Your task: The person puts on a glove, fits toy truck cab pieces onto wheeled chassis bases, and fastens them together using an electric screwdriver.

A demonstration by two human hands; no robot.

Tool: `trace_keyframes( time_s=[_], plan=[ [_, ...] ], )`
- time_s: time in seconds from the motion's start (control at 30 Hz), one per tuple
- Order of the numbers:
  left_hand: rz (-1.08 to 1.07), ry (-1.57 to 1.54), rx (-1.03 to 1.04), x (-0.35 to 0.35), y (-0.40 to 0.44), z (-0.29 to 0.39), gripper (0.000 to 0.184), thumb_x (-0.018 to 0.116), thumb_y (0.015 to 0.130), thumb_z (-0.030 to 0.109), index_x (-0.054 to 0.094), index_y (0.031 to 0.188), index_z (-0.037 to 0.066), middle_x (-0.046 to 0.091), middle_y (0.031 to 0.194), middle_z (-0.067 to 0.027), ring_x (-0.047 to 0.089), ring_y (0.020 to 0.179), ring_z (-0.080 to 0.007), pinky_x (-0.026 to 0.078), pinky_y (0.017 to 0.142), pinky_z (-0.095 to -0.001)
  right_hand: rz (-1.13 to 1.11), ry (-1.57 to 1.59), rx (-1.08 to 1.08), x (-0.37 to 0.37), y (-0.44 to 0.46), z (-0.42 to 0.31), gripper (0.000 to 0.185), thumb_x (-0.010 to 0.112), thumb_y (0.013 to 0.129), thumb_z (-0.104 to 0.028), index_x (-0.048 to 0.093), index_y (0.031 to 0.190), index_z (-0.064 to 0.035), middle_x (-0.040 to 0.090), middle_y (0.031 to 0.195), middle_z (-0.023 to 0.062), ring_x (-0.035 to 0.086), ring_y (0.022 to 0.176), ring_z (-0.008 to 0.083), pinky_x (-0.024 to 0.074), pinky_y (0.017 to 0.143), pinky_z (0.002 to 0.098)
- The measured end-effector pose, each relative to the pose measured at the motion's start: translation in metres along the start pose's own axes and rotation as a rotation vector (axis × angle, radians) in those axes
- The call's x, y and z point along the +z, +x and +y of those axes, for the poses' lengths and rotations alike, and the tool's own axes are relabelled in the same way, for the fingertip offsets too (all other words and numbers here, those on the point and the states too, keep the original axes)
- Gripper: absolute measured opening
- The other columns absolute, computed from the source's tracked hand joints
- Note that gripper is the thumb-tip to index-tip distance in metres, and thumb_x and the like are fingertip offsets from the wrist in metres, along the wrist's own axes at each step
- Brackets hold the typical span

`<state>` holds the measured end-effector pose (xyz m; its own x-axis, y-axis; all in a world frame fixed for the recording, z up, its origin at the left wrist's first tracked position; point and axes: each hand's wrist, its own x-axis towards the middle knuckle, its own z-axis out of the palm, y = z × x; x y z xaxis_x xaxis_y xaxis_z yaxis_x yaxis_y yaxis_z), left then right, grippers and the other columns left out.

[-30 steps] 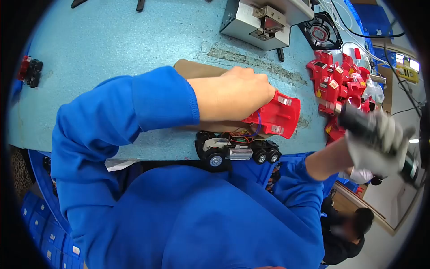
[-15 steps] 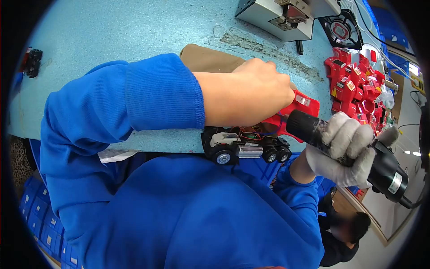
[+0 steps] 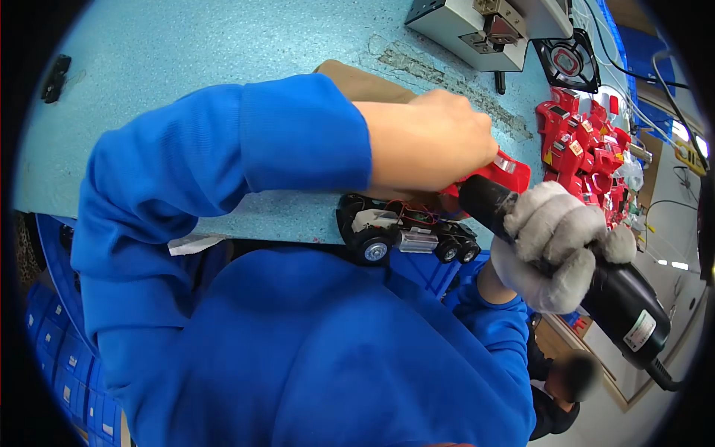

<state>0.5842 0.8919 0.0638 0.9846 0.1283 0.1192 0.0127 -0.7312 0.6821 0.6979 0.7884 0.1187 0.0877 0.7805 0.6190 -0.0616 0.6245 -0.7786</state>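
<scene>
A black corded electric screwdriver (image 3: pixel 622 305) is gripped in my right hand (image 3: pixel 555 242), which wears a light grey glove. Its nose points left at a red plastic toy shell (image 3: pixel 510 173). My bare left hand (image 3: pixel 439 141) is closed on that shell, seen from the back with its fingertips hidden. Just below lies a toy truck chassis (image 3: pixel 417 235) with black wheels and thin wires showing, at the near edge of the table. The screwdriver's tip is out of sight behind the shell and my hand.
Several red toy shells (image 3: pixel 585 149) are heaped on the right. A grey metal fixture (image 3: pixel 469 37) and a small fan (image 3: pixel 567 58) stand at the back. Brown cardboard (image 3: pixel 365 80) lies behind my left wrist. Another person (image 3: pixel 555 395) is at lower right.
My right hand has moved left with the screwdriver, whose rear end now tips lower. My left hand has shifted slightly up and to the right, and the red shell is more covered.
</scene>
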Motion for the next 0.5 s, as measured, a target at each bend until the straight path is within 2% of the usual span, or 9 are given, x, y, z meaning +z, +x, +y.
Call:
trace_keyframes(
  time_s=[0.07, 0.1, 0.13, 0.23, 0.27, 0.3, 0.37, 0.43, 0.5],
  plan=[
    [0.006, -0.155, -0.034, -0.011, -0.013, -0.002, 0.02, 0.068, 0.066, 0.007, 0.063, 0.082, -0.003, 0.064, 0.088, -0.0176, 0.061, 0.08, -0.0358, 0.05, 0.073, -0.0408, 0.006, 0.007, 0.036, 0.003, 0.0, 0.0, 0.032, 0.057, 0.083, -0.005, 0.04, 0.11, -0.0101, 0.049, 0.059, 0.0043, 0.048, 0.041, 0.0149, 0.0482, 0.045, 0.0351],
    [0.006, -0.234, -0.052, -0.014, -0.017, -0.005, 0.022, 0.068, 0.066, 0.007, 0.063, 0.084, -0.004, 0.065, 0.089, -0.0176, 0.061, 0.08, -0.0363, 0.05, 0.074, -0.0413, -0.038, -0.022, 0.025, 0.003, 0.001, 0.001, 0.029, 0.054, 0.083, -0.006, 0.041, 0.109, -0.0097, 0.047, 0.06, 0.0031, 0.047, 0.042, 0.0131, 0.0469, 0.045, 0.0329],
    [-0.025, -0.403, -0.06, -0.011, -0.016, -0.014, 0.044, 0.069, 0.069, 0.011, 0.057, 0.108, -0.004, 0.062, 0.106, -0.0187, 0.06, 0.094, -0.0349, 0.048, 0.084, -0.0387, -0.079, -0.05, 0.016, 0.002, 0.001, 0.002, 0.027, 0.052, 0.083, -0.008, 0.042, 0.108, -0.0092, 0.045, 0.061, 0.0019, 0.047, 0.043, 0.0113, 0.0456, 0.045, 0.0306],
    [0.33, -0.381, -0.065, -0.001, -0.055, -0.01, 0.07, 0.073, 0.069, 0.013, 0.041, 0.129, -0.001, 0.053, 0.121, -0.0198, 0.053, 0.11, -0.032, 0.043, 0.094, -0.0349, -0.16, -0.134, 0.012, 0.004, 0.001, 0.0, 0.027, 0.051, 0.083, -0.01, 0.042, 0.109, -0.0083, 0.044, 0.061, 0.0006, 0.047, 0.042, 0.0105, 0.0437, 0.042, 0.028],
    [0.276, -0.477, -0.096, 0.004, -0.062, -0.006, 0.085, 0.076, 0.067, 0.011, 0.03, 0.137, 0.001, 0.046, 0.13, -0.0194, 0.046, 0.12, -0.03, 0.039, 0.1, -0.0331, -0.181, -0.141, 0.012, 0.005, 0.002, 0.0, 0.028, 0.051, 0.084, -0.011, 0.042, 0.11, -0.0079, 0.045, 0.061, 0.0006, 0.047, 0.042, 0.0109, 0.0436, 0.041, 0.028],
    [0.419, -0.404, -0.009, 0.022, -0.065, -0.007, 0.087, 0.078, 0.064, 0.008, 0.031, 0.137, 0.001, 0.045, 0.13, -0.0188, 0.045, 0.12, -0.0317, 0.038, 0.1, -0.0345, -0.202, -0.147, 0.011, 0.006, 0.003, -0.001, 0.029, 0.052, 0.084, -0.011, 0.042, 0.112, -0.0076, 0.045, 0.06, 0.0006, 0.047, 0.041, 0.0113, 0.0436, 0.04, 0.0281],
    [0.622, -0.36, -0.119, 0.037, -0.059, 0.006, 0.081, 0.079, 0.062, 0.008, 0.039, 0.132, 0.001, 0.05, 0.125, -0.018, 0.05, 0.115, -0.0322, 0.041, 0.096, -0.0356, -0.263, -0.117, 0.007, 0.007, 0.011, 0.0, 0.028, 0.051, 0.085, -0.013, 0.043, 0.11, -0.0076, 0.045, 0.06, 0.0001, 0.046, 0.041, 0.0114, 0.0435, 0.041, 0.0283],
    [0.688, -0.362, -0.111, 0.047, -0.053, -0.002, 0.07, 0.08, 0.062, 0.008, 0.047, 0.123, 0.001, 0.055, 0.117, -0.0169, 0.054, 0.106, -0.0318, 0.045, 0.091, -0.0362, -0.405, 0.037, 0.099, -0.01, 0.046, -0.008, 0.021, 0.05, 0.084, -0.015, 0.044, 0.104, -0.0083, 0.045, 0.059, -0.001, 0.045, 0.043, 0.0109, 0.0429, 0.045, 0.0281],
    [0.71, -0.416, -0.109, 0.043, -0.051, -0.003, 0.061, 0.079, 0.062, 0.007, 0.052, 0.116, 0.0, 0.059, 0.11, -0.015, 0.057, 0.101, -0.0302, 0.047, 0.087, -0.0353, -0.372, 0.11, 0.152, -0.046, 0.087, -0.004, 0.012, 0.047, 0.084, -0.02, 0.045, 0.092, -0.0108, 0.043, 0.059, -0.0023, 0.041, 0.046, 0.0101, 0.0391, 0.048, 0.0266]
  ],
)
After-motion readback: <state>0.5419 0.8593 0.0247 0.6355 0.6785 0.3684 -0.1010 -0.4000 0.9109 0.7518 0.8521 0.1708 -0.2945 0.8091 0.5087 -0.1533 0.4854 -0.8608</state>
